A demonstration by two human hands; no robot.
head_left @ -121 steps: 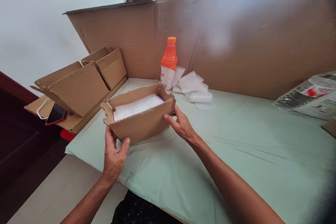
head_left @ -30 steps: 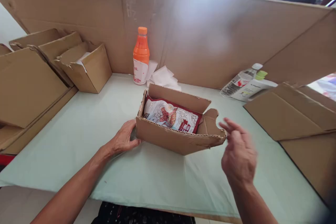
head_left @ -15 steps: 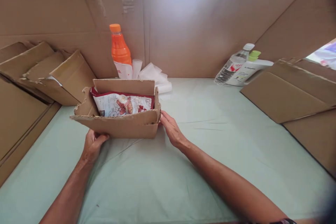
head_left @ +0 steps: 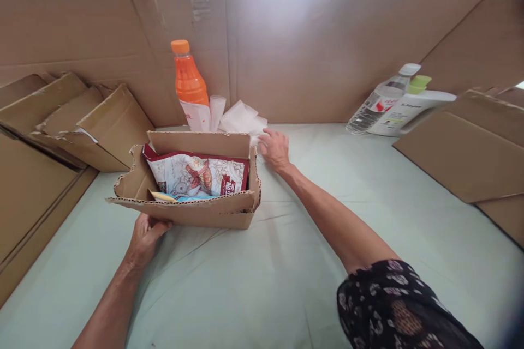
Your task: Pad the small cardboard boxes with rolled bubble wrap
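orange btl (head_left: 187, 79) rear | clear btl (head_left: 379, 102) + white btl (head_left: 409, 110) R | flat cartons (head_left: 458, 147) R

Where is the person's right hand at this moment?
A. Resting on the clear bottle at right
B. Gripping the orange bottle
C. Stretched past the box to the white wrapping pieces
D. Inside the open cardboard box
C: the right hand reaches beyond the open box to the white wrapping pieces beside the orange bottle.
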